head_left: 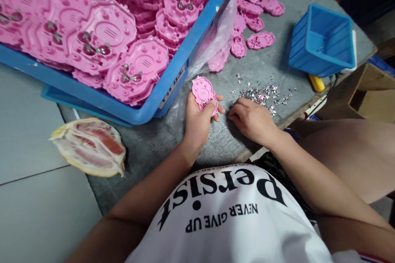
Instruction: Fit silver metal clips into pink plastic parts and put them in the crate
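In our left hand (197, 121) we hold a pink plastic shell (203, 88), the fingers closed around it and the thumb pressed over its lower end, where a little metal shows. The shell sits just above the grey surface (220, 144), beside the corner of a large blue crate (197, 33). Our right hand (254, 121) is at the near edge of a scattered pile of small silvery metal pieces (271, 92), its fingers bent and drawn together; we cannot tell whether they pinch a piece.

In the crate we see stacked pink shells (108, 28), many carrying shiny metal parts in clusters of three. Clear plastic film (200, 59) hangs along the crate's side, and beyond it loose pink plastic parts (261, 40) lie on the surface. Farther right stands a small blue bin (327, 59), with a yellow object (317, 83) just below it and an open cardboard box (345, 92) near the surface's edge. To our left, below the crate, lies an opened pomelo (92, 146) with reddish flesh showing.
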`<state>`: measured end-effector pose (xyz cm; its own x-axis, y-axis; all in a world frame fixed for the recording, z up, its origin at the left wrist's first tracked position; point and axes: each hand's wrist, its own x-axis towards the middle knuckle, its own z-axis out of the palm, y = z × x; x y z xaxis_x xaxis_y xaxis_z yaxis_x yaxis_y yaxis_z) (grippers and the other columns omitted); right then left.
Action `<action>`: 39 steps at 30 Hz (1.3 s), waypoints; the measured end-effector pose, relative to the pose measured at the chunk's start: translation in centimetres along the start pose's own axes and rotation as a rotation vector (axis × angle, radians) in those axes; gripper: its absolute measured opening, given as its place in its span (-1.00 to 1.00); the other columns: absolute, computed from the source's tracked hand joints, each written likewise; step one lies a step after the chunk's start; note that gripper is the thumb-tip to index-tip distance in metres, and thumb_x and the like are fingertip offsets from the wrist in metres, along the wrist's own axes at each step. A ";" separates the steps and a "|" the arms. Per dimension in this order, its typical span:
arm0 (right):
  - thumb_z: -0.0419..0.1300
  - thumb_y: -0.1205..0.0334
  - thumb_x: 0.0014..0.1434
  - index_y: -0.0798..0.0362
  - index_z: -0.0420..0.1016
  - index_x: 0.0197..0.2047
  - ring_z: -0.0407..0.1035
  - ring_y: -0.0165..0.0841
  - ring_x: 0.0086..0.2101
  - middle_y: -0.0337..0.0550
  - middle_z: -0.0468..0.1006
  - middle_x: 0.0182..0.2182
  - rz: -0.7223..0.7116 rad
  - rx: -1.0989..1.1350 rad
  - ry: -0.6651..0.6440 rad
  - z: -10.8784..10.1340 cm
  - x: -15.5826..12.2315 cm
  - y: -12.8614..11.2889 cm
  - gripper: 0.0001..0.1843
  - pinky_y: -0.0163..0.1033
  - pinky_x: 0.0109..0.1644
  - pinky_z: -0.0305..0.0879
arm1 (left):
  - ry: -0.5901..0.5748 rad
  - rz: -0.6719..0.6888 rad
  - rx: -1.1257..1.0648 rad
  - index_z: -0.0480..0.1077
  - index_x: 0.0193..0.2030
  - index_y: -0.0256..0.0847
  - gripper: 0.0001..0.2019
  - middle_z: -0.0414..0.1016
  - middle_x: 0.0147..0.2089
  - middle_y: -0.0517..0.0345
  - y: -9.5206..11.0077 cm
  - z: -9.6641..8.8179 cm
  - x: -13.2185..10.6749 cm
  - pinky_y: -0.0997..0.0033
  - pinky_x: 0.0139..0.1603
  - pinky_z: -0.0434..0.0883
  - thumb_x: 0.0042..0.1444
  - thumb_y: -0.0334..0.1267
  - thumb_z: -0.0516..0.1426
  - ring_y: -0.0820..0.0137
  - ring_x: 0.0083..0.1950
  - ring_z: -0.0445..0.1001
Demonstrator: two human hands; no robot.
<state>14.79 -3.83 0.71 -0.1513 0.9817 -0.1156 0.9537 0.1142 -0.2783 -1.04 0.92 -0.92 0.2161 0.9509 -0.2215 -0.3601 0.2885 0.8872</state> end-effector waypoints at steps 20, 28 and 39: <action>0.14 0.31 0.35 0.01 0.49 -0.19 0.50 -0.26 -0.21 -0.05 0.58 -0.23 -0.161 0.472 0.313 -0.5 -0.2 0.0 -0.90 -0.17 -0.14 0.39 | -0.173 -0.205 -0.045 0.28 -0.08 -0.17 -0.55 0.45 -0.41 0.35 -0.2 -0.1 -0.5 0.58 -0.68 0.23 -0.05 -0.27 0.39 0.53 -0.55 0.45; 0.35 -0.08 0.19 0.03 0.53 -0.24 0.35 -0.36 -0.43 -0.19 0.55 -0.39 0.254 0.976 0.198 -0.2 0.2 -0.2 -0.67 -0.19 -0.32 0.25 | -0.104 -0.150 -0.060 0.30 -0.11 -0.18 -0.59 0.50 -0.32 0.29 -0.1 0.2 -0.6 0.56 -0.68 0.23 -0.05 -0.31 0.37 0.52 -0.53 0.46; 0.46 -0.11 0.07 -0.02 0.54 -0.46 0.41 -0.28 -0.26 -0.14 0.53 -0.28 0.261 1.140 0.353 -0.1 0.6 -0.7 -0.63 -0.11 -0.12 0.35 | -0.163 -0.138 -0.166 0.39 0.00 -0.13 -0.64 0.58 -0.17 0.07 -0.3 0.7 -1.0 0.37 -0.37 0.47 0.23 0.07 0.23 0.30 -0.21 0.60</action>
<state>14.05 -3.30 0.96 0.2588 0.9628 -0.0774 0.1433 -0.1175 -0.9827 -0.55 -0.19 -0.67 0.4121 0.8746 -0.2554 -0.4583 0.4412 0.7716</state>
